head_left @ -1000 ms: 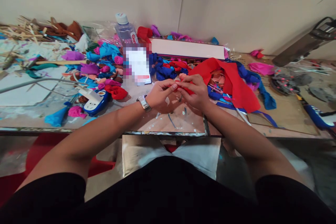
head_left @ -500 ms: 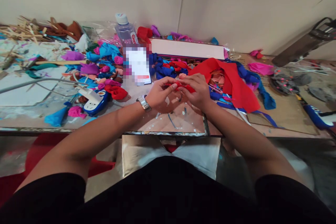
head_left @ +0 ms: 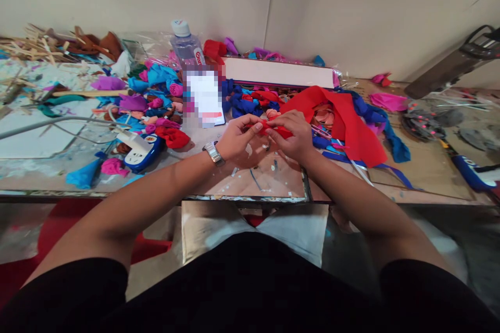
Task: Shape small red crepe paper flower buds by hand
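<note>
Above the middle of the table, my left hand (head_left: 239, 136) and my right hand (head_left: 292, 134) meet over a small piece of red crepe paper (head_left: 264, 126). The fingertips of both pinch it, and part of it is hidden behind them. Just beyond my right hand sits a peach-coloured paper rosette (head_left: 272, 113). A long red crepe strip (head_left: 341, 119) drapes in a loop to the right, over a heap of peach, pink and blue scraps. A metal watch circles my left wrist.
A phone (head_left: 213, 120) with a blurred screen lies behind my left hand. Left of it are rolled coloured papers, a water bottle (head_left: 187, 44) and a blue-and-white power strip (head_left: 144, 152). A long white box (head_left: 277, 72) lies at the back; a dark tumbler (head_left: 449, 65) leans at the right.
The fingers have shifted slightly on the red crepe paper, and a little more of it shows between them. Everything else on the table stays where it was.
</note>
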`<action>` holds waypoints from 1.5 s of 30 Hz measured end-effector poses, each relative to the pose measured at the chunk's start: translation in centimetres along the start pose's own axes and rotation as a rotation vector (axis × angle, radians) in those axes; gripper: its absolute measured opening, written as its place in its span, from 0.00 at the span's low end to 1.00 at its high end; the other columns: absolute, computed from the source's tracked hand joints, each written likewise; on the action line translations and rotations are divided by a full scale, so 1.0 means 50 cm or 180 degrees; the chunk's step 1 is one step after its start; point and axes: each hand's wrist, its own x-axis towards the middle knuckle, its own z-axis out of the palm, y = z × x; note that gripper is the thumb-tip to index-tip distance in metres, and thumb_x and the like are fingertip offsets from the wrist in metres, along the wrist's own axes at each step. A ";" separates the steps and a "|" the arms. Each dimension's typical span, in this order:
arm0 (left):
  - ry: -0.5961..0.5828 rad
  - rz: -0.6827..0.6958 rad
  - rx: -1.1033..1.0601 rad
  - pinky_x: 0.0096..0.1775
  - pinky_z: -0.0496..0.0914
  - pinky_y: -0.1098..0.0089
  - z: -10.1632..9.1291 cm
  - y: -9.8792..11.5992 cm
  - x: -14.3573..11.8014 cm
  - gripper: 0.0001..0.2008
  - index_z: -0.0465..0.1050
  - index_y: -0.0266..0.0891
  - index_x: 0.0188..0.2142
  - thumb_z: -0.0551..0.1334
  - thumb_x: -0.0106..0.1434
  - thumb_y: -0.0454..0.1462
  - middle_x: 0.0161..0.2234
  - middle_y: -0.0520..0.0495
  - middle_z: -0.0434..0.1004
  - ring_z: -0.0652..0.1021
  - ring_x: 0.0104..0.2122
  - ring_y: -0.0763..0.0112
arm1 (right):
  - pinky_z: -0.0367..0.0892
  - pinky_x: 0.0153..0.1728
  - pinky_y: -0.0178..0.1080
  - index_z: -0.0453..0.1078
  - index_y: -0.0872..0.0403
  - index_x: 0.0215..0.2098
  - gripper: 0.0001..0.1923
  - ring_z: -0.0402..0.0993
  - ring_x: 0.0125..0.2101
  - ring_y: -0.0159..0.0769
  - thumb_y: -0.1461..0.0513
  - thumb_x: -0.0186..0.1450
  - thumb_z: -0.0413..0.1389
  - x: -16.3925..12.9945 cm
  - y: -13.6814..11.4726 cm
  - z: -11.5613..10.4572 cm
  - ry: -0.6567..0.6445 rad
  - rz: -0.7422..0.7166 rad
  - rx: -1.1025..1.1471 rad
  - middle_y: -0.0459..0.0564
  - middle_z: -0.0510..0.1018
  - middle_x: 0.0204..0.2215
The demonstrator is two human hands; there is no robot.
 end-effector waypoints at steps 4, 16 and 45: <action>-0.0177 -0.0020 0.0040 0.47 0.77 0.64 -0.001 -0.001 -0.002 0.25 0.83 0.40 0.44 0.69 0.68 0.59 0.40 0.45 0.87 0.83 0.40 0.65 | 0.70 0.50 0.50 0.83 0.47 0.49 0.15 0.81 0.45 0.46 0.48 0.74 0.62 0.000 -0.002 0.002 -0.0042 -0.0031 0.0134 0.51 0.88 0.42; 0.0127 -0.0277 -0.0548 0.42 0.76 0.69 0.007 0.007 -0.003 0.25 0.77 0.41 0.45 0.77 0.61 0.55 0.38 0.48 0.81 0.80 0.37 0.71 | 0.74 0.52 0.52 0.79 0.48 0.45 0.12 0.83 0.44 0.45 0.49 0.74 0.62 0.010 -0.006 -0.006 0.0351 0.0054 0.0341 0.50 0.88 0.41; -0.0004 0.0132 0.0292 0.48 0.76 0.64 0.005 0.007 -0.007 0.25 0.78 0.41 0.48 0.72 0.65 0.57 0.46 0.43 0.84 0.82 0.44 0.66 | 0.64 0.51 0.51 0.83 0.48 0.42 0.19 0.78 0.45 0.47 0.44 0.75 0.59 0.002 0.006 -0.002 -0.0380 -0.0034 -0.0215 0.50 0.88 0.37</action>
